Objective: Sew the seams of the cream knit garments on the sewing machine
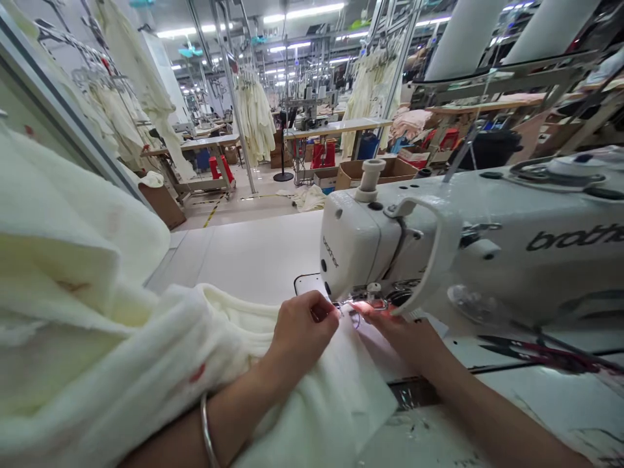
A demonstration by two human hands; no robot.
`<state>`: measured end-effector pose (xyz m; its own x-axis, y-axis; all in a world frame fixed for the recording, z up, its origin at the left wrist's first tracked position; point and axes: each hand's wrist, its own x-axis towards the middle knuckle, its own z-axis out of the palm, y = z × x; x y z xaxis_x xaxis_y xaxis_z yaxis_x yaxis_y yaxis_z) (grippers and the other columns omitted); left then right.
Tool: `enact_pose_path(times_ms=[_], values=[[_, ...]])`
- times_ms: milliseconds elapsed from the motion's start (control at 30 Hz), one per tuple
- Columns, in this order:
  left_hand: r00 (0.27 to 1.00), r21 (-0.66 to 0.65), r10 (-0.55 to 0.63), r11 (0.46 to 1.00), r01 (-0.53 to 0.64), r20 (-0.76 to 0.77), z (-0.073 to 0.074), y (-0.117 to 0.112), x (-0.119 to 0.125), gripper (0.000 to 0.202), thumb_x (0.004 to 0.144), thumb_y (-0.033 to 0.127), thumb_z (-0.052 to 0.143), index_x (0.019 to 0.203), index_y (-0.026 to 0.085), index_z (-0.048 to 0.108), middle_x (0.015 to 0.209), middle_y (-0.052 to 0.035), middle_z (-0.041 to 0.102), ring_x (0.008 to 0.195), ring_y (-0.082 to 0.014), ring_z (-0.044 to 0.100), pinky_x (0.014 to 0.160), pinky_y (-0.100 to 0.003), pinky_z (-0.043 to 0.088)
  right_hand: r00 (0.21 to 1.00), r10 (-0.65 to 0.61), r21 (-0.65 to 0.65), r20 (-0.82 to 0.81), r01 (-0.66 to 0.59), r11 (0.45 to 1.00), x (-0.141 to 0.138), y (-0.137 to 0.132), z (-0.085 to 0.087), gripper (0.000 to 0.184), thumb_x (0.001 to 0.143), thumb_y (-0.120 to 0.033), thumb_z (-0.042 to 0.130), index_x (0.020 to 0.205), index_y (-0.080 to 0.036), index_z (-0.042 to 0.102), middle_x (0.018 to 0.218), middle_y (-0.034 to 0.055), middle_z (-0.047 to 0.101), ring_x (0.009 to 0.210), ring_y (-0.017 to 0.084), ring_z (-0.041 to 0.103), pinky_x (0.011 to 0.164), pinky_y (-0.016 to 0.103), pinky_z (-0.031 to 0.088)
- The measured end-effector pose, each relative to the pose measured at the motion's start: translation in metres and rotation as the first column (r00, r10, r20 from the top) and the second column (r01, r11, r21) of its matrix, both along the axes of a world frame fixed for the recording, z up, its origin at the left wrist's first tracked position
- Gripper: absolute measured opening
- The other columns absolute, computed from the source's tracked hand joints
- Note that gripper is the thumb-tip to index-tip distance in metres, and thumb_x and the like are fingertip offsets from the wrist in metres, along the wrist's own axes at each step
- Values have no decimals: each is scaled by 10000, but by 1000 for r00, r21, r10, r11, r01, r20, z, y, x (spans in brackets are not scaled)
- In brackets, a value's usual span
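A white sewing machine (358,240) stands to the right, its needle area lit. Cream fabric (336,383) runs from under my hands down to the table's front edge, and more of it is heaped at the left. My left hand (305,325) is closed at the left of the needle area, thumb and fingers pinching the fabric. My right hand (400,328) reaches in from the right, its fingertips by the presser foot at the fabric's edge. The machine's arm and guard partly hide those fingertips, so I cannot see whether they grip.
Thread snips (531,354) with dark blades lie on the table right of my right hand. A cardboard box (390,170) stands behind the machine. Cream garments (256,117) hang on racks farther back, among other sewing tables. Large thread cones (465,39) stand at upper right.
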<state>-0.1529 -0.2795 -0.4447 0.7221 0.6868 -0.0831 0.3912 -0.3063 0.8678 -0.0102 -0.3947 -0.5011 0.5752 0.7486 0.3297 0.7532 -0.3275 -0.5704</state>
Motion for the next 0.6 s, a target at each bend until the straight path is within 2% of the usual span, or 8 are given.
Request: enact_pose_path(times_ms=[100,200,433,600], values=[[1000,-12,1,1000,-1,-1,1,0,3,92,712,184,584,622,166,584,574,39,552,567,-94,490,552,-208,357,999,18,-3,-32,-18,1000,-2,1,8,161,852,-321,519,864,-219,643,760,22,650,670,162,588,628,286,500],[1000,3,17,1000,-17,-12,-1,-1,5,105,711,183,573,608,165,575,568,39,539,567,-94,479,548,-206,347,998,24,9,-55,-23,1000,-5,3,17,173,808,-266,465,810,-239,636,721,17,655,664,183,594,597,277,501],[999,7,36,999,-36,-38,-1,-1,7,127,712,177,562,586,162,552,528,54,493,527,-81,431,525,-203,318,998,37,33,-48,-35,999,-14,7,34,165,785,-207,446,746,-242,603,763,22,662,692,188,606,650,288,506],[998,1,35,999,-35,-50,1,-1,10,132,703,185,566,574,161,550,511,57,471,512,-81,427,522,-206,313,999,39,36,-19,-38,999,-15,7,36,183,777,-157,434,765,-230,601,759,25,648,702,185,609,655,291,512]])
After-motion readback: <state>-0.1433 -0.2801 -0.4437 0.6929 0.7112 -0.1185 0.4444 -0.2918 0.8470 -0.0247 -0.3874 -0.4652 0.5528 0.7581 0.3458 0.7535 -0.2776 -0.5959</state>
